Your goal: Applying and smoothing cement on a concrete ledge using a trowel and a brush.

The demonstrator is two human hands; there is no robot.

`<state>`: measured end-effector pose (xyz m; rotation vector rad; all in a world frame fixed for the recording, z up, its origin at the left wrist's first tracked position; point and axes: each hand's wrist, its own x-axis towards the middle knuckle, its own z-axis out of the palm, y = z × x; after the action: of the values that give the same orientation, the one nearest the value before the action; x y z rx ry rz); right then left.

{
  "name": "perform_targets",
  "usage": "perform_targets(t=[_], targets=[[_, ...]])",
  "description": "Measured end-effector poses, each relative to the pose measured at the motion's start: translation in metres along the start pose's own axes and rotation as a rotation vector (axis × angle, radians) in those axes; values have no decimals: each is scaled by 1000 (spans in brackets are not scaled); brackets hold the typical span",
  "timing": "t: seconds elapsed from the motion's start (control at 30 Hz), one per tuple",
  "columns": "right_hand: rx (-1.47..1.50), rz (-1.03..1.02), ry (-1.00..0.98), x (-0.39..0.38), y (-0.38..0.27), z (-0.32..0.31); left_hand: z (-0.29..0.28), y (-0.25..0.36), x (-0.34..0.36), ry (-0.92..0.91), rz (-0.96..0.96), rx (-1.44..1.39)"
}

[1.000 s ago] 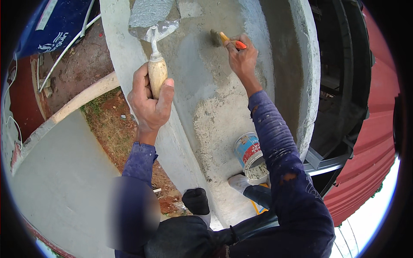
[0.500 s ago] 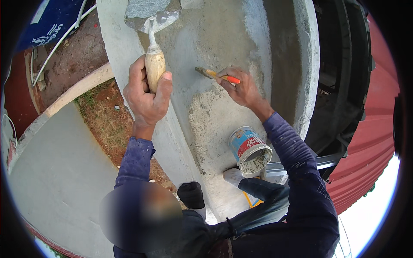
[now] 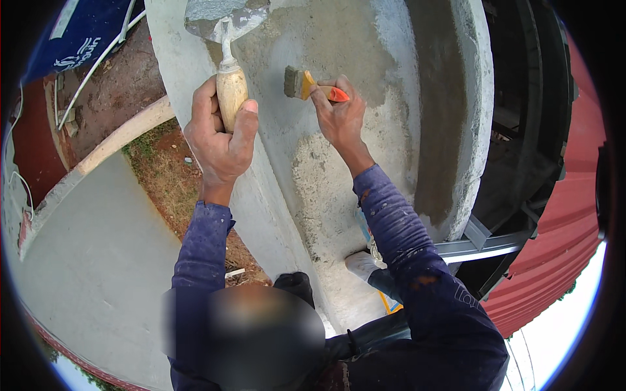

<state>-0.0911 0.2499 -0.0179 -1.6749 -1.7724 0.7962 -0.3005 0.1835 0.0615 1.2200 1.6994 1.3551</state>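
My left hand (image 3: 220, 143) grips the wooden handle of a trowel (image 3: 231, 98), whose metal blade at the top carries a mound of grey mortar (image 3: 215, 10) over the channel's left rim (image 3: 163, 39). My right hand (image 3: 339, 114) is closed on a flat paintbrush (image 3: 297, 83) with a red-tipped handle, its bristles pointing left over the grey, partly damp concrete surface (image 3: 326, 45). A paint bucket (image 3: 365, 227) stands below, mostly hidden by my right forearm.
A raised concrete edge (image 3: 476, 117) bounds the right side, beside dark metal framing (image 3: 528, 98) and a red corrugated roof (image 3: 574, 215). On the left are dirt with grass (image 3: 163, 176), a lower grey slab (image 3: 85, 254), a blue tank (image 3: 72, 36) and white pipes. My feet (image 3: 362, 264) rest on the concrete.
My right hand with the brush has moved left and, most recently, slightly up. My left hand with the trowel has shifted slightly upward. The bucket has become mostly covered by my forearm.
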Motion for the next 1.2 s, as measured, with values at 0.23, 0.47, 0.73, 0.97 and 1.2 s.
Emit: perform_targets(t=[0.23, 0.47, 0.73, 0.97, 1.2], targets=[[-116, 222, 1, 28, 16, 6, -1, 1, 1, -13, 10, 36], [-211, -300, 127, 54, 10, -6, 1, 0, 0, -15, 57, 42], [-186, -244, -778, -22, -11, -4, 0, 3, 1, -5, 8, 2], [-62, -370, -567, 135, 11, 64, 0, 3, 0, -18, -26, -42], [-5, -572, -191, 226, -1, 128, -2, -2, 2, -28, 38, 37]])
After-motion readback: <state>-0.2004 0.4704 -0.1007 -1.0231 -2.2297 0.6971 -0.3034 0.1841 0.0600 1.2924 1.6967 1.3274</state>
